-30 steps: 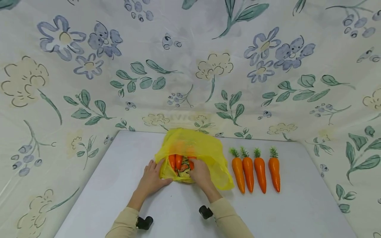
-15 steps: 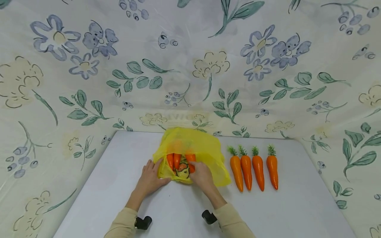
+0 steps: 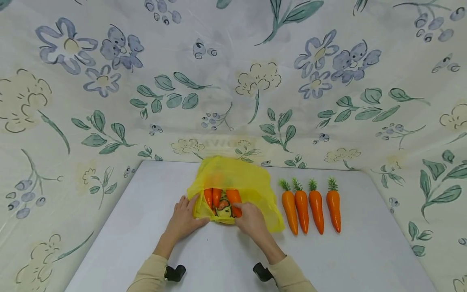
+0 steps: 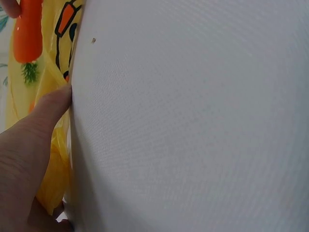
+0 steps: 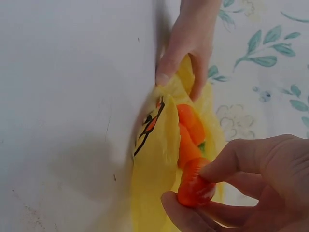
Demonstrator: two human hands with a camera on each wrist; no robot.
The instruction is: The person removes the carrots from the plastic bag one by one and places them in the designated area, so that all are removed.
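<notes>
Closest to the desk's (image 3: 215, 259) front edge we've got two small black cameras (image 3: 175, 273), one at each wrist, and beyond them both hands at the bag. The left hand (image 3: 184, 218) has its grip spread, thumb low on the lip, fingers along the left side of the mouth. And the right hand (image 3: 251, 219)? Grip pinching, thumb and fingers round the tip of one orange carrot (image 3: 234, 198), its green top inside the bag.

So the step in hand looks like working that carrot at the opening; in or out, one moment can't settle it. I'd say the next move calls for a steady left hand on that floppy lip and a straight line for the carrot, so the leaves don't snag the plastic.

Now the container: a thin yellow bag (image 3: 240, 174), lying near the far edge, mouth towards the front. Two more carrots (image 3: 216, 197) show inside on the left, and more orange glows through the film; no telling how many.

Right of it, towards the far right corner, four loose carrots (image 3: 301, 213) lie side by side, leaves to the far edge, the last slightly apart.
</notes>
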